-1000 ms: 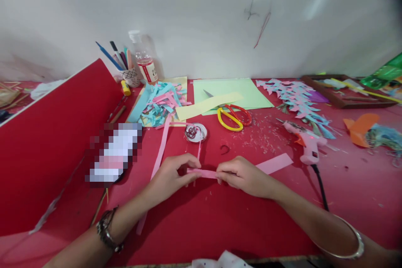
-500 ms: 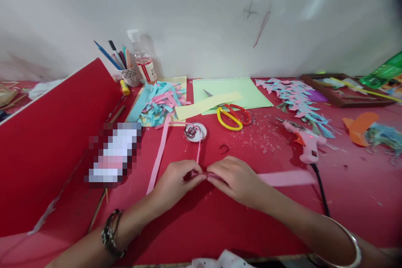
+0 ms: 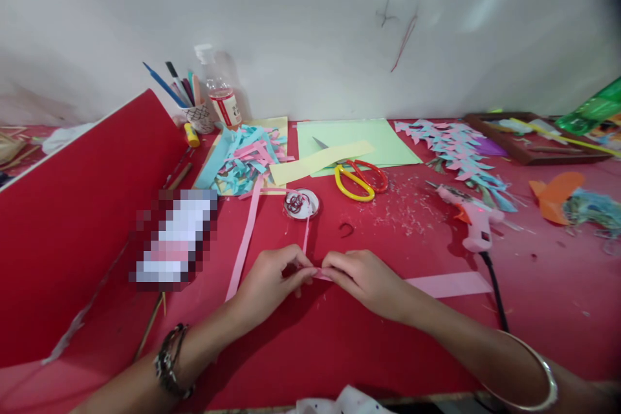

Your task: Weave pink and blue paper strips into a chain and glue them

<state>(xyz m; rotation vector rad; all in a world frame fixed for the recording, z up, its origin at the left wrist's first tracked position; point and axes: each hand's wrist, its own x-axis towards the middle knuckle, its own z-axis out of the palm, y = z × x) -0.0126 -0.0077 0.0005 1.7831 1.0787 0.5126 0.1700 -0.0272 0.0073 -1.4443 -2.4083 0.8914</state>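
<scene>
My left hand [image 3: 276, 279] and my right hand [image 3: 366, 281] meet just above the red tabletop. Both pinch a pink paper strip [image 3: 451, 284] between thumb and fingers. A short bit of it shows in the small gap between my fingertips, and a longer end runs out to the right from behind my right forearm. Behind my fingers stands a small round lid [image 3: 312, 209] with dark curled bits in it; a thin pink strip [image 3: 307, 229] hangs from it toward my left hand. Another pink paper strip [image 3: 248, 233] lies left of the lid.
Scissors [image 3: 356, 184] lie by green paper sheets [image 3: 398, 149]. A pink glue gun [image 3: 478, 220] with a black cord lies at right. Cut paper pieces [image 3: 252, 155], a bottle [image 3: 223, 100] and a pen cup [image 3: 198, 118] stand back left. A phone [image 3: 179, 236] lies left.
My right hand has shifted slightly right and down, widening the gap between my fingertips so more pink paper shows. The strip's right end has moved a little down and right.
</scene>
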